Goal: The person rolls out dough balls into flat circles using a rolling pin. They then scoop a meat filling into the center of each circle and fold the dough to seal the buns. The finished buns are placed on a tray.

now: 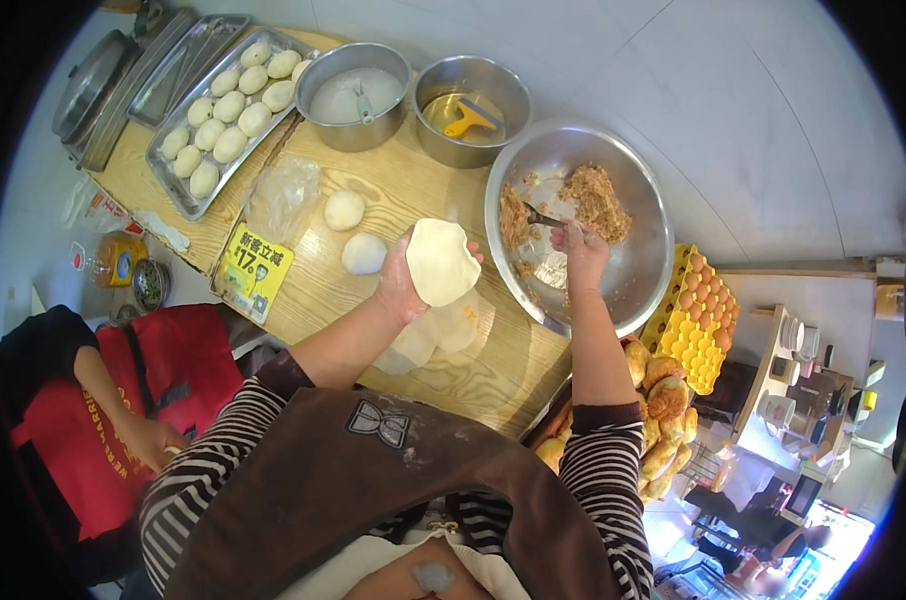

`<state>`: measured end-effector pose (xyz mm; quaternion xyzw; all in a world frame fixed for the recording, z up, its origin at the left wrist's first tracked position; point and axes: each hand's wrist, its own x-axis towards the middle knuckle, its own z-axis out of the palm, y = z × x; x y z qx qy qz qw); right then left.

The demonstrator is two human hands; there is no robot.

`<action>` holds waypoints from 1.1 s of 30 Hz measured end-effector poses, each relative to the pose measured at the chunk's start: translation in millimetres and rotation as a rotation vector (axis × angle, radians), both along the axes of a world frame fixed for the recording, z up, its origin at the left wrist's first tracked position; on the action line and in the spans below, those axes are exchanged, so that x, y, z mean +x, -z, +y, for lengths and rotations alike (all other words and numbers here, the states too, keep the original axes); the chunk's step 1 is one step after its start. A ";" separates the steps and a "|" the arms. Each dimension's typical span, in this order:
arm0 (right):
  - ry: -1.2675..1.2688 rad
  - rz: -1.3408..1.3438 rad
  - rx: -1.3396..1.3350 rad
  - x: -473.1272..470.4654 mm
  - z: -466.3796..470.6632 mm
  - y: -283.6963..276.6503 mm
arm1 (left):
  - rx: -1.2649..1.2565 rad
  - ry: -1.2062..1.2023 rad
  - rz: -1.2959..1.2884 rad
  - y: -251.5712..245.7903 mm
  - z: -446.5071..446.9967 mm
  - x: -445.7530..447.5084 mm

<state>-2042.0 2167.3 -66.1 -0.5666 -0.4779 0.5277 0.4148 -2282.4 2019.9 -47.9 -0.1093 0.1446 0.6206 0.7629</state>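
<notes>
A flat, pale dough wrapper (444, 264) rests across the palm and fingers of my left hand (402, 279), above the wooden table (325, 292). My right hand (580, 251) grips the handle of a dark spoon or spatula (544, 219), whose tip is in the minced filling at the left side of a wide steel bowl (651, 225). A larger mound of minced filling (597, 201) sits at the bowl's far side. Left of my left hand lie two dough balls, one farther off (345, 210) and one nearer (363, 253).
Dough balls fill much of a metal tray (190, 196). Two steel pots (353, 133) (471, 154) stand behind, one holding a yellow scraper (464, 120). Right are an egg carton (697, 352) and baked breads (666, 397). A person in a red apron (190, 345) is at left.
</notes>
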 end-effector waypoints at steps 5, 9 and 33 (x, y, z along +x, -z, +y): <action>0.077 0.152 -0.177 7.8 -5.5 -10.5 | 0.107 -0.035 -0.066 -2.9 15.5 -7.3; 0.152 0.336 -0.298 16.2 -7.5 -5.2 | 0.130 -0.084 0.011 -5.2 30.6 -9.7; -0.190 -0.698 1.224 -21.4 -91.5 -95.5 | 0.138 0.020 -0.049 -41.9 103.0 53.9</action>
